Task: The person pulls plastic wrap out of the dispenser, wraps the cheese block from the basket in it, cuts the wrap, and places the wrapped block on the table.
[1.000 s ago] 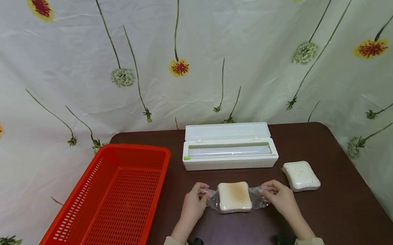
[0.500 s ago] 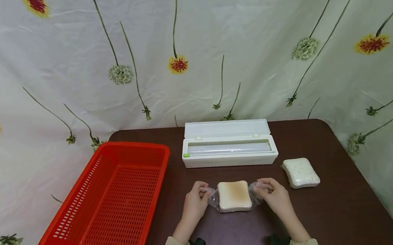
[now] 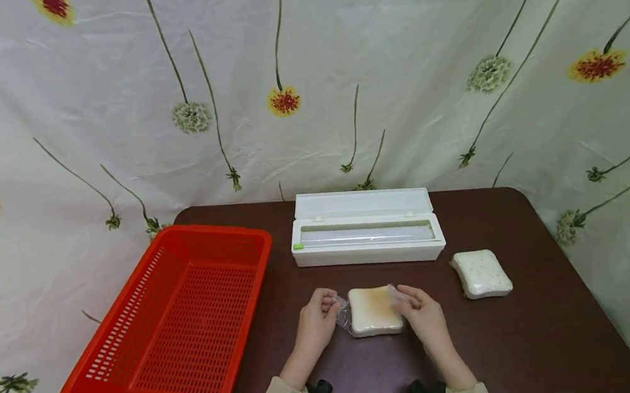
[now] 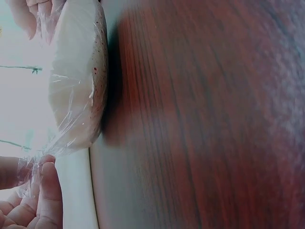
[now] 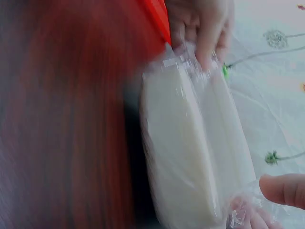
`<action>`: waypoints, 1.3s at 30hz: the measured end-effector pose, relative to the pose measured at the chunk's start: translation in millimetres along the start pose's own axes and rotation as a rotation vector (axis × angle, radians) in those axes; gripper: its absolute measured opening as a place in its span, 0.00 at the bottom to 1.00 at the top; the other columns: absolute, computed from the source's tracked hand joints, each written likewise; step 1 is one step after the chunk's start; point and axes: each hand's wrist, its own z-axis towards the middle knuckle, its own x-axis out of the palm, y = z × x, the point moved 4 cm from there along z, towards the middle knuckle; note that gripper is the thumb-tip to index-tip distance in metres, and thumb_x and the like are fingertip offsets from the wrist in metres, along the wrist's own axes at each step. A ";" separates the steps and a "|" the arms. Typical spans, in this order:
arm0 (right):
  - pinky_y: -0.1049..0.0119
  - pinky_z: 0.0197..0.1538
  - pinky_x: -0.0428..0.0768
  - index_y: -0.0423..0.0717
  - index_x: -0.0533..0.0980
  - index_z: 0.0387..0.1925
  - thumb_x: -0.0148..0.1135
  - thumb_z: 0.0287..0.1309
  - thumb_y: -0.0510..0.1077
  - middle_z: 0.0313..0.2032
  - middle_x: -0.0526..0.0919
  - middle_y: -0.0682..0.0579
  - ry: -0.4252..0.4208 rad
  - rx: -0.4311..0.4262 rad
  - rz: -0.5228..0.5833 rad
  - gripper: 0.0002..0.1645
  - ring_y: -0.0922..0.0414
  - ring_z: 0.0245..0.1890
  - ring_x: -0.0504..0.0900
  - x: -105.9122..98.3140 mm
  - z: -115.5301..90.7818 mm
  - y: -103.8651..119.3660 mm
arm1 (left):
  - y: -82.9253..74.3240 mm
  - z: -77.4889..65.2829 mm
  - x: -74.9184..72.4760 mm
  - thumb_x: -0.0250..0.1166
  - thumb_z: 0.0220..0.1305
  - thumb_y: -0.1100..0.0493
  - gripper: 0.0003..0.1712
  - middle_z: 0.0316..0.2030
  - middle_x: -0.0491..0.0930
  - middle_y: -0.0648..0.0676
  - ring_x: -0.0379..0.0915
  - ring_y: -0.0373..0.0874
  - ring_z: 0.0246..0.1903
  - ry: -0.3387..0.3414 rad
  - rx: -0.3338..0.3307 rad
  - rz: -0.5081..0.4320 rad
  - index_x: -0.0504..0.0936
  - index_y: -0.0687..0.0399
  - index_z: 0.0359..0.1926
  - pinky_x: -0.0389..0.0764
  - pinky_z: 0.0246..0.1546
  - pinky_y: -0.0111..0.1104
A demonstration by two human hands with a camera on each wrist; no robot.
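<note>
A thick slice of bread point(image 3: 373, 312), toasted tan on top and covered in clear plastic wrap, lies in front of the person on the table. At its left side the left hand point(image 3: 314, 323) pinches the twisted end of the plastic wrap point(image 4: 31, 171) between thumb and fingers. The right hand point(image 3: 426, 320) holds the wrap's other end over the bread's top right edge. Seen from the right wrist, the right thumb point(image 5: 283, 190) and fingertips are at the near end of the film. A second wrapped slice point(image 3: 482, 274), pale and speckled, lies to the right.
Behind the bread stands a white plastic wrap dispenser point(image 3: 369, 256), lid raised, with a roll inside and a green slider at its left. A large red basket point(image 3: 238, 229) occupies the left of the dark brown table point(image 3: 544, 326). A flowered curtain point(image 3: 404, 55) hangs behind.
The right hand has moved left, bringing its end of the wrap inward from beside the bread to over its right edge. The left hand keeps its pinch, almost unmoved.
</note>
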 end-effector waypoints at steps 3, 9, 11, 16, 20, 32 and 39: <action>0.82 0.43 0.76 0.31 0.74 0.60 0.66 0.59 0.37 0.55 0.81 0.34 0.001 -0.033 0.042 0.27 0.43 0.58 0.79 7.4 -5.1 0.3 | -1.0 -0.1 0.1 0.66 0.62 0.67 0.09 0.35 0.83 0.55 0.80 0.46 0.35 0.004 0.006 -0.001 0.79 0.59 0.44 0.82 0.36 0.32; 0.66 0.52 0.82 0.32 0.75 0.59 0.67 0.56 0.36 0.57 0.80 0.34 -0.043 -0.148 -0.083 0.29 0.41 0.57 0.80 21.7 -20.1 1.3 | -2.7 -0.4 0.1 0.65 0.64 0.66 0.08 0.38 0.84 0.56 0.82 0.48 0.38 0.004 0.013 -0.007 0.79 0.58 0.43 0.84 0.38 0.35; 0.54 0.57 0.80 0.33 0.74 0.61 0.67 0.55 0.36 0.58 0.78 0.35 -0.050 -0.198 -0.179 0.30 0.41 0.59 0.78 27.8 -25.4 1.8 | -3.5 -0.5 -0.2 0.65 0.64 0.65 0.07 0.38 0.84 0.56 0.82 0.48 0.38 0.003 0.011 -0.018 0.79 0.58 0.43 0.83 0.39 0.35; 0.42 0.64 0.70 0.28 0.68 0.65 0.66 0.55 0.34 0.65 0.71 0.33 -0.004 -0.344 -0.383 0.36 0.37 0.65 0.67 44.0 -36.7 2.8 | -6.1 -2.4 -1.2 0.64 0.66 0.64 0.07 0.38 0.85 0.56 0.83 0.48 0.39 0.007 -0.003 -0.037 0.81 0.57 0.44 0.82 0.39 0.34; 0.39 0.64 0.69 0.24 0.65 0.64 0.65 0.56 0.34 0.69 0.63 0.29 0.030 -0.430 -0.532 0.36 0.34 0.68 0.61 54.2 -43.7 2.1 | -9.4 -4.4 -1.4 0.62 0.68 0.63 0.08 0.40 0.85 0.57 0.83 0.49 0.41 0.026 -0.020 -0.058 0.82 0.57 0.47 0.82 0.41 0.36; 0.37 0.69 0.62 0.22 0.66 0.63 0.54 0.64 0.39 0.68 0.63 0.28 0.031 -0.541 -0.842 0.31 0.33 0.71 0.60 64.8 -49.1 0.7 | -23.5 -11.4 -2.3 0.57 0.70 0.64 0.14 0.46 0.84 0.64 0.83 0.57 0.48 0.079 -0.058 -0.141 0.80 0.65 0.53 0.82 0.47 0.46; 0.37 0.69 0.61 0.22 0.64 0.65 0.50 0.67 0.39 0.69 0.61 0.27 0.138 -0.496 -0.823 0.31 0.32 0.71 0.59 59.2 -46.6 6.9 | -26.5 -13.9 0.8 0.55 0.72 0.64 0.15 0.49 0.84 0.63 0.81 0.57 0.51 0.106 -0.068 -0.172 0.79 0.65 0.54 0.82 0.49 0.44</action>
